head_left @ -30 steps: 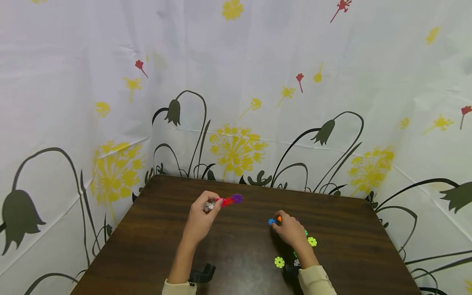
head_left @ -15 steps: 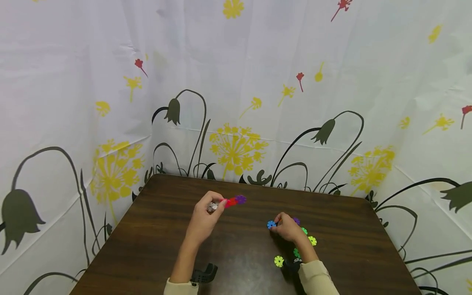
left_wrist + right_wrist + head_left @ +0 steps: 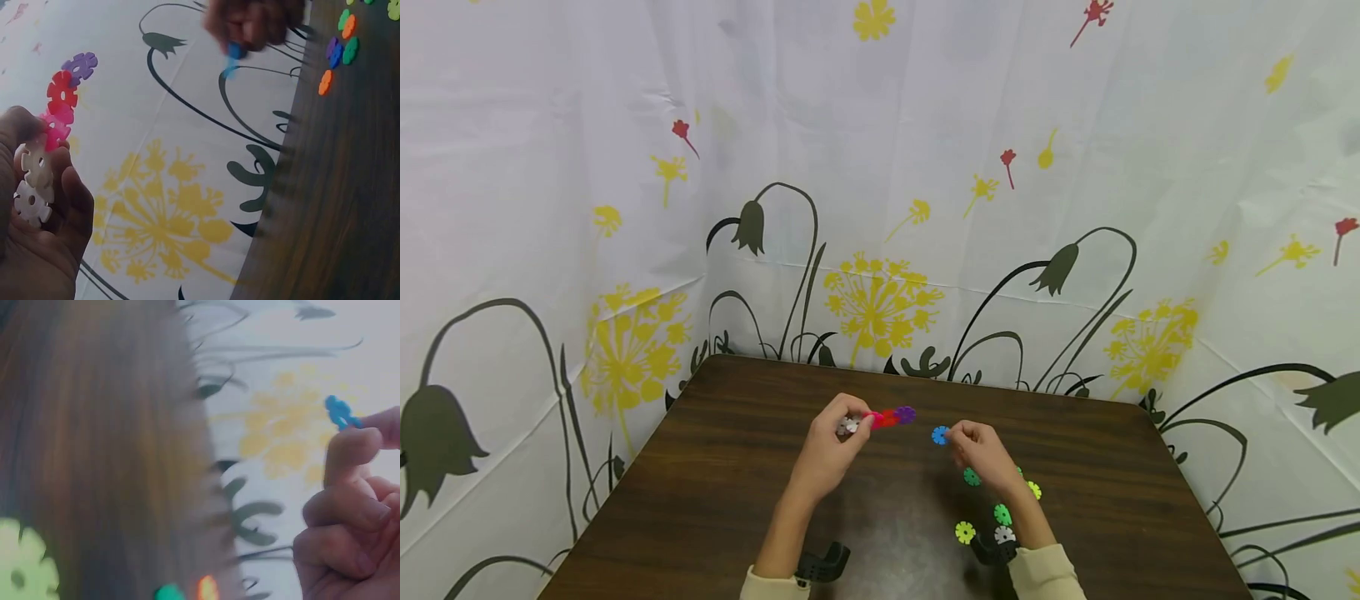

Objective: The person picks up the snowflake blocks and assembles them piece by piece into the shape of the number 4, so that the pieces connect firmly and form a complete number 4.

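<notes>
My left hand [image 3: 829, 450] grips a short chain of notched flower-shaped plastic discs above the table. In the left wrist view, the white disc [image 3: 32, 203] and a cream disc lie against the fingers. Thumb and fingers pinch near the pink disc [image 3: 58, 127]; beyond it extend a red disc [image 3: 62, 94] and a purple disc [image 3: 80, 67]. To the right, my right hand [image 3: 987, 458] pinches a single blue disc [image 3: 940, 435] between thumb and forefinger, its other fingers curled. The blue disc is apart from the chain's purple end.
Several loose discs lie on the brown wooden table [image 3: 737, 467] around the right forearm: a teal one [image 3: 972, 477], a green one [image 3: 1003, 514], a yellow one [image 3: 965, 532] and a white one [image 3: 1004, 535]. Others are partly hidden. A patterned curtain [image 3: 880, 208] hangs behind.
My right hand has taken up the blue disc from the table and brought it up and leftward. The left hand has shifted right with the chain, narrowing the gap between them.
</notes>
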The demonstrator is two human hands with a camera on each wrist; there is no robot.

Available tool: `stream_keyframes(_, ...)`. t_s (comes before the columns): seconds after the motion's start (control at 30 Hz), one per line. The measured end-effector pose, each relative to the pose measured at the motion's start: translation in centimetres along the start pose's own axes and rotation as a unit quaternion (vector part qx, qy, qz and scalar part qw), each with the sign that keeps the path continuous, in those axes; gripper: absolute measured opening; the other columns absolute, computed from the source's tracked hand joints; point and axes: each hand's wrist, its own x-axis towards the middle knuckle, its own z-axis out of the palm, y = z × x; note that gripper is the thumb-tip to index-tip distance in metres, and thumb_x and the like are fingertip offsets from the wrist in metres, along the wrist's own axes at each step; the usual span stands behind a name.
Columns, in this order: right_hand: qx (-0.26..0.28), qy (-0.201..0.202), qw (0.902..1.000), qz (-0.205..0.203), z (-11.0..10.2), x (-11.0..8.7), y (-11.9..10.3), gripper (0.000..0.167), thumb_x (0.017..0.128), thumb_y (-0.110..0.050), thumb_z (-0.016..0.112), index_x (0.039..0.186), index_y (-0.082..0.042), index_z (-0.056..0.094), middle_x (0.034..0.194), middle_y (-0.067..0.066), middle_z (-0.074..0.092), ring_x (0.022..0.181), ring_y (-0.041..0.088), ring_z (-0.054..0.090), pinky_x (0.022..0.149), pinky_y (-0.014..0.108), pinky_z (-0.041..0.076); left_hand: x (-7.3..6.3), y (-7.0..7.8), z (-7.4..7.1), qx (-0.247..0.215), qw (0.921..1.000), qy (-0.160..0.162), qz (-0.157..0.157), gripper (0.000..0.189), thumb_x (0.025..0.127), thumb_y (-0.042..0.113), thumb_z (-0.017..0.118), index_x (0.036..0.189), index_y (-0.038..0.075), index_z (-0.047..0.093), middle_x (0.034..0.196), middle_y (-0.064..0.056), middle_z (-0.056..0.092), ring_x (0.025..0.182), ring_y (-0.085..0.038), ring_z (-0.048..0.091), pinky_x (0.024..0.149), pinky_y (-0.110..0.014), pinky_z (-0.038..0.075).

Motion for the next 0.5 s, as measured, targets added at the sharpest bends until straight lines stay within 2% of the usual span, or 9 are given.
stream_keyframes(0.17,0.053,0.029,0.9975,-0.036,0.5,-1.1,-2.9,0.028,0.112,-0.024,0.057,0.095,-0.003,0.064,0.063,0.001,0.05,0.051,0.009,0.037,0.048,0.023,0.033,0.1,0.0,0.4,0.01,0.9999,-0.004,0.006,0.014,0.102,0.008,0.074,0.107,0.021,0.07,0.109,-0.002,0.067,0.086,-0.014,0.06,0.07,-0.023,0.054)
stream_keyframes(0.33,0.067,0.037,0.9939,-0.08,1.0,-1.7,-4.9,0.026,0.113,-0.019,0.054,0.095,-0.002,0.063,0.06,0.0,0.047,0.049,0.006,0.034,0.045,0.022,0.028,0.0,0.2,1.0,0.016,0.9997,-0.016,0.011,0.011,0.103,0.01,0.073,0.107,0.02,0.069,0.11,-0.002,0.067,0.088,-0.014,0.061,0.072,-0.023,0.054)
stream_keyframes(0.5,0.068,0.044,0.9924,-0.093,1.6,-2.1,-5.8,0.026,0.112,-0.017,0.054,0.093,-0.002,0.063,0.06,-0.002,0.043,0.05,0.006,0.034,0.046,0.023,0.027,-0.1,0.3,1.4,0.02,0.9995,-0.018,0.018,0.009,0.104,0.011,0.073,0.107,0.018,0.069,0.11,-0.002,0.067,0.087,-0.014,0.061,0.07,-0.023,0.055)
